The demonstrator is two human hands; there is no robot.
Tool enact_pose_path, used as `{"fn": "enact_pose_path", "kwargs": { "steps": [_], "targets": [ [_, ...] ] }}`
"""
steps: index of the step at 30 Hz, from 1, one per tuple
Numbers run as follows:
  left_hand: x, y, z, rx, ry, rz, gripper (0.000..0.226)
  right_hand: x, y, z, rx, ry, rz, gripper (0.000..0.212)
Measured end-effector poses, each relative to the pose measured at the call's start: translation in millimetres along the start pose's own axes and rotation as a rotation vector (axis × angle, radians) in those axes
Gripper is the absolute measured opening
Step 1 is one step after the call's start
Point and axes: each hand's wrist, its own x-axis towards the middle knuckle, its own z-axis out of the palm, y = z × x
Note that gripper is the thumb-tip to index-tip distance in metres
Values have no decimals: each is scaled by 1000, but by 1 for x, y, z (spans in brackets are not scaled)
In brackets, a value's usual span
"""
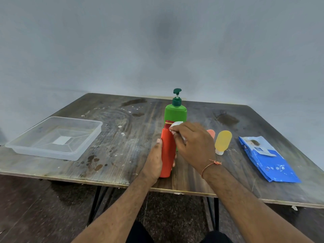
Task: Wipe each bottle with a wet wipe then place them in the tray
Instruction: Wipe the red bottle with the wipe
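Note:
My left hand (154, 158) grips a red-orange bottle (167, 155) that stands near the table's front edge. My right hand (191, 144) pinches a white wet wipe (176, 126) against the bottle's upper right side. Behind it stands a green pump bottle (175, 113) with a dark green pump. To the right stand a yellow tube bottle (222, 141) on its white cap and a small orange bottle (211, 133), mostly hidden by my right hand. A clear plastic tray (22, 146) lies at the left with no bottle in it.
A blue pack of wet wipes (268, 160) lies at the right of the dark wooden table (122, 155). The tabletop shows stains and white specks. A grey wall rises behind the table, and black table legs show below the front edge.

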Motion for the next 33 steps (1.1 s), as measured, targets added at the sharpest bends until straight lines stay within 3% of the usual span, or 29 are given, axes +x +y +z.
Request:
{"fn": "enact_pose_path", "kwargs": {
  "steps": [5, 17, 27, 33],
  "targets": [
    [0, -2, 0, -27, 22, -9, 78, 3, -6, 1, -47, -22, -32, 19],
    [1, -5, -6, -85, -14, -55, 74, -7, 13, 6, 81, -7, 234, 11],
    [4, -8, 3, 109, 121, 110, 80, 7, -12, 4, -104, -5, -23, 22],
    [3, -15, 2, 158, 149, 173, 77, 17, -28, 4, -250, -94, -72, 8]
  ]
}}
